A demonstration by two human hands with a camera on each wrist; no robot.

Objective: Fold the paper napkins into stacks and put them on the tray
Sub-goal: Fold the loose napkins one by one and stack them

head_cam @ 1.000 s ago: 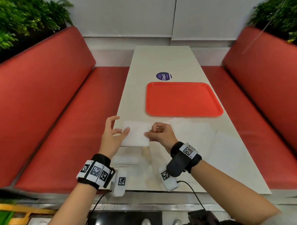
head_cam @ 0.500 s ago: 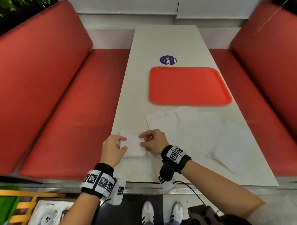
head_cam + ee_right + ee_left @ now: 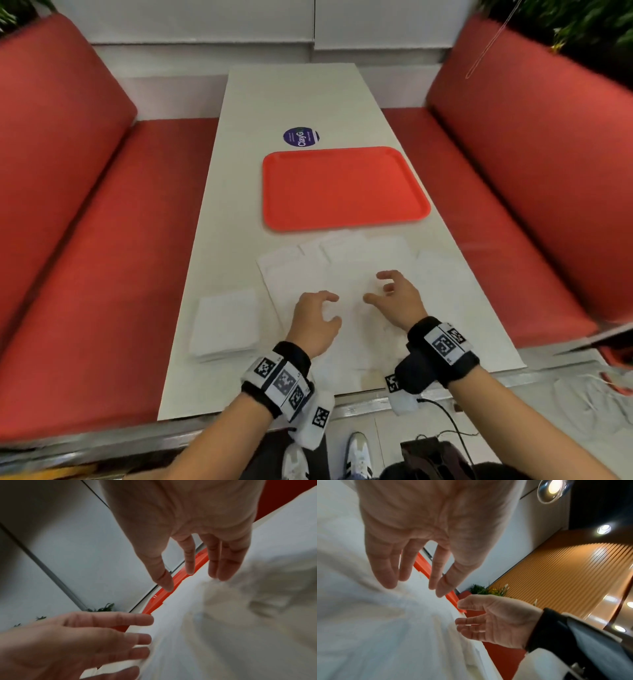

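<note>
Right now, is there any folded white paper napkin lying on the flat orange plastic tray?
No, the orange plastic tray is bare, and the folded white napkin stack lies on the table's near left part.

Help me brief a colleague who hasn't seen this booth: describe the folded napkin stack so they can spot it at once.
Find the long white table between the red benches, then the orange tray on it. The folded napkin stack lies nearer than the tray, by the table's left edge, left of both hands. Unlike the loose unfolded napkins spread flat nearby, it is a small, thick, squared pile.

"ClayG" on round table sticker (image 3: 301,137)
</note>
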